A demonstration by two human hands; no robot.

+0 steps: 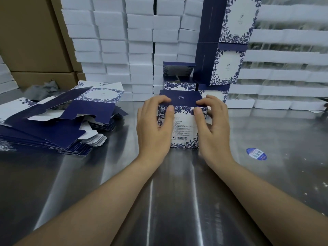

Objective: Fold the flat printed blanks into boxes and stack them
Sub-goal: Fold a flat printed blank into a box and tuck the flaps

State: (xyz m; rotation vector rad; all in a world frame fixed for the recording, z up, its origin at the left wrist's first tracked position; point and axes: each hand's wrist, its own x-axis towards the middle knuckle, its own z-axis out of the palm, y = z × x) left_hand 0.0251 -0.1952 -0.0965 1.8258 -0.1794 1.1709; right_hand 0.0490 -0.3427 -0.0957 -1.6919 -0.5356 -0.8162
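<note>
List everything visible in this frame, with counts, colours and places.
box in hand: one, navy and white floral, table centre
flat blanks: many, navy and white, heaped left
stacked boxes: three visible, same print, behind right
open box: one, same print, behind centre
white stacks: many, white, back wall
brown cartons: several, brown, far left
grey cloth: one, grey, behind blanks
oval sticker: one, blue, table right
steel table: one, silver
left hand: grips box
right hand: grips box
</note>
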